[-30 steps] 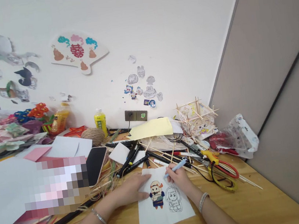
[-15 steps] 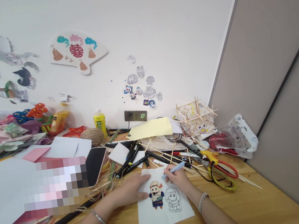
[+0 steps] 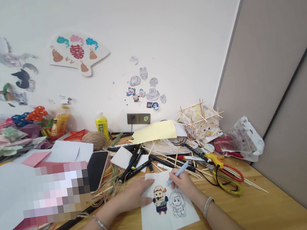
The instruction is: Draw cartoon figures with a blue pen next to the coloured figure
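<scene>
On the wooden table lies a white sheet of paper [image 3: 155,229] bearing two drawn characters. The coloured figure [image 3: 161,200], with a cream head and dark blue clothes, is on the left; beside it is an uncoloured outlined figure [image 3: 178,204]. My left hand [image 3: 136,193] rests flat on the paper's left edge, thumb and fingers apart, holding nothing. A light blue pen [image 3: 182,172] is pinched in my right hand [image 3: 182,183], its tip close to the paper above the two figures. Whether the tip touches the sheet I cannot tell.
Black markers [image 3: 133,165] and thin wooden sticks [image 3: 174,161] lie behind the paper. Scissors with yellow handles [image 3: 215,159] are to the right. A phone [image 3: 99,170] and loose papers [image 3: 6,189] spread at left. A stick lantern [image 3: 202,123] stands near the wall.
The pen has tilted more upright in my right hand, its upper end shifting slightly left and up. My left hand and the paper stay practically in place.
</scene>
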### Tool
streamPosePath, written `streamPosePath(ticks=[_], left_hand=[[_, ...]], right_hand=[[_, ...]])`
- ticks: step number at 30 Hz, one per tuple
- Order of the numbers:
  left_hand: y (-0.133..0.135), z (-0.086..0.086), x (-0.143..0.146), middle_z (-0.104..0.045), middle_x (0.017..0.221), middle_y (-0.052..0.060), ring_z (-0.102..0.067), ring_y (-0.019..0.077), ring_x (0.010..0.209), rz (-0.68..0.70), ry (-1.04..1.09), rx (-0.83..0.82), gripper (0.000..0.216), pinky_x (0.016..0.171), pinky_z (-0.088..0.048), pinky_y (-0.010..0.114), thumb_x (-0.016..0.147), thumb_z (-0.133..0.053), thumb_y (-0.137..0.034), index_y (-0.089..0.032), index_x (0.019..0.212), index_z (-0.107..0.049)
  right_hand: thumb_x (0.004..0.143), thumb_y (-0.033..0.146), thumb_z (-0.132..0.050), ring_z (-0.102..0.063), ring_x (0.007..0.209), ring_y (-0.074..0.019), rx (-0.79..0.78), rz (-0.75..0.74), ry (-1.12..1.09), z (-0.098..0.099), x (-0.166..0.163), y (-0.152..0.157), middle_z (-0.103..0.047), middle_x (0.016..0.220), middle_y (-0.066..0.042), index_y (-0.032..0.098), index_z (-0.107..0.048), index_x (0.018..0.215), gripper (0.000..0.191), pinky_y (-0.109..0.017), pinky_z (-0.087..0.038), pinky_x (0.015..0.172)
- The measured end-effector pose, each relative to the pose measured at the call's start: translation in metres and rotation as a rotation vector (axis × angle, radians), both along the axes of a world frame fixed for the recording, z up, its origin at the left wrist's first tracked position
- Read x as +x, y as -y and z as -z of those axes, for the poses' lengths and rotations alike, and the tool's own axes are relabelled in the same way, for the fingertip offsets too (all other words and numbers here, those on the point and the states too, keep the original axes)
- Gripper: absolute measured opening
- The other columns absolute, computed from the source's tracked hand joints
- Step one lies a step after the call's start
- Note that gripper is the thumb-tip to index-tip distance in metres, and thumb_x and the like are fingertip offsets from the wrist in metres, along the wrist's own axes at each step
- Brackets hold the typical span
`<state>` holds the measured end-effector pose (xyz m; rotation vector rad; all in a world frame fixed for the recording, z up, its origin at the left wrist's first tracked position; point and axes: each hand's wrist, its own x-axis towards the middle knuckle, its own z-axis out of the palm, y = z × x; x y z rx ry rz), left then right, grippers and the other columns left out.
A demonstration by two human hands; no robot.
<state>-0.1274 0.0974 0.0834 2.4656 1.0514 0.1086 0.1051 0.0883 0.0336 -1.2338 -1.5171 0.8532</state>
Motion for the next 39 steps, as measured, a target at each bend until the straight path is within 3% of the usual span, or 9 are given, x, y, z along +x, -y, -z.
streamPosePath(ticks=[39], left_hand=[[0.0012,-0.0027,0.0003,-0.049,0.135,0.008,-0.044,0.0269,0.121,0.019,0.02,0.003,0.065,0.104,-0.032,0.036,0.075,-0.055,-0.041,-0.02,0.135,-0.042]], right_hand=[[0.077,0.031,-0.046,-0.042,0.041,-0.0105,-0.005,0.07,-0.03,-0.0023,-0.0005,0.0026,-0.042,0.044,0.006,0.02,-0.043,0.055,0.025,-0.022,-0.031,0.043]])
